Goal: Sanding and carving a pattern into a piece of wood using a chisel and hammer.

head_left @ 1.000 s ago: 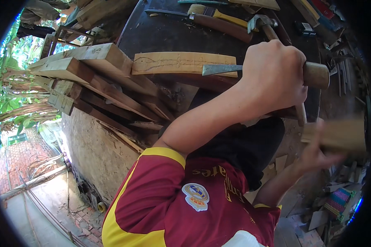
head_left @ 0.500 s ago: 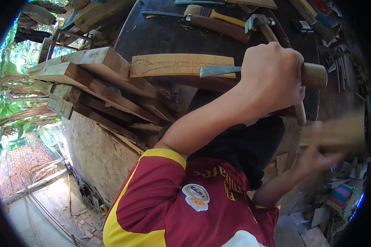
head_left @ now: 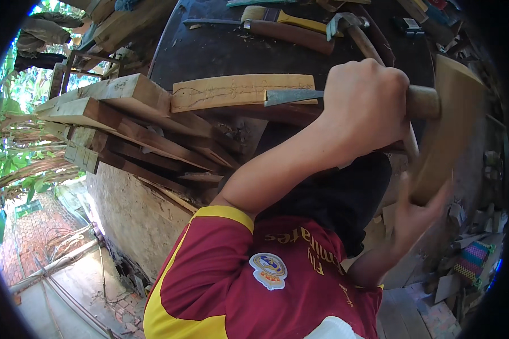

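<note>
Lying along the near edge of the dark table [head_left: 212, 53], the pale wooden strip [head_left: 220, 95] bears a drawn wavy outline; its left end meets or sits just beside the stacked timbers [head_left: 119, 89], which perhaps act as a stop; the chisel [head_left: 293, 98] reaches low over the strip's right part, edge at the wood, a flat slant that seems chosen to keep the bite shallow; the left hand [head_left: 365, 107] is clenched in a fist round the chisel, apparently to steer the blade while leaving the handle's end bare; at that end, touching or just beside it, the wooden mallet [head_left: 451, 124] stands tilted; the right hand [head_left: 421, 217], somewhat blurred, grips its lower end, thumb and fingers on opposite sides, likely to keep clear of the striking face; beyond the strip lie a claw hammer [head_left: 363, 44], a yellow-handled brush [head_left: 297, 20] and a brown-handled tool [head_left: 291, 37], presumably within easy reach.
</note>
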The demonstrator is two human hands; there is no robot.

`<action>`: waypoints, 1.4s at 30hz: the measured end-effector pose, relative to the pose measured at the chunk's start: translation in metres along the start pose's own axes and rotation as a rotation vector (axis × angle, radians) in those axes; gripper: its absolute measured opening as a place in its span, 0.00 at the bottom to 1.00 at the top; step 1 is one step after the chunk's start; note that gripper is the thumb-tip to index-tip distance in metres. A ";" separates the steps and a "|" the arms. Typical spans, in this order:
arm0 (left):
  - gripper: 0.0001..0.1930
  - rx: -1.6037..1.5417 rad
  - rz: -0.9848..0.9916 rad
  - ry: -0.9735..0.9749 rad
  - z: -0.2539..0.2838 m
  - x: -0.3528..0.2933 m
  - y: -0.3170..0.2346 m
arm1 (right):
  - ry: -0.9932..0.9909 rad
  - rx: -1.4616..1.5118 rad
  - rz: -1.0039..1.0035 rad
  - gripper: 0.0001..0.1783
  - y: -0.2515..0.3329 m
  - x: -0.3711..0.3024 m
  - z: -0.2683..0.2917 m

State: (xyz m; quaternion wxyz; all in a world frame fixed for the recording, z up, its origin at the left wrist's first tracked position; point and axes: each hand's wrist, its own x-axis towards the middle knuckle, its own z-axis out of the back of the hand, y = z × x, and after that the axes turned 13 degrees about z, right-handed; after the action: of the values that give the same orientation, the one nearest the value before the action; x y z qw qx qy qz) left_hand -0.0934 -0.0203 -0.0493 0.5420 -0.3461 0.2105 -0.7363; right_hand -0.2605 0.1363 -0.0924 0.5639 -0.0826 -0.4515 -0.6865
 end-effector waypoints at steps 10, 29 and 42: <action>0.09 0.008 0.000 0.048 -0.012 0.003 -0.004 | -0.185 0.088 -0.297 0.39 0.007 0.000 0.006; 0.20 -0.054 -0.327 0.207 0.050 -0.064 0.010 | 0.075 -0.068 -0.042 0.40 0.000 0.010 0.015; 0.15 0.073 -0.131 0.918 0.051 -0.168 0.070 | 0.479 -0.443 0.019 0.44 -0.039 0.101 -0.021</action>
State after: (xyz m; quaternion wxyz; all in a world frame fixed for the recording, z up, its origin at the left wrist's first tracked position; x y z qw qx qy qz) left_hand 0.0193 0.1185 -0.1104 0.3569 0.0222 0.3800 -0.8530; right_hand -0.3204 0.0496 -0.0621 0.6289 -0.0439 -0.1446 -0.7626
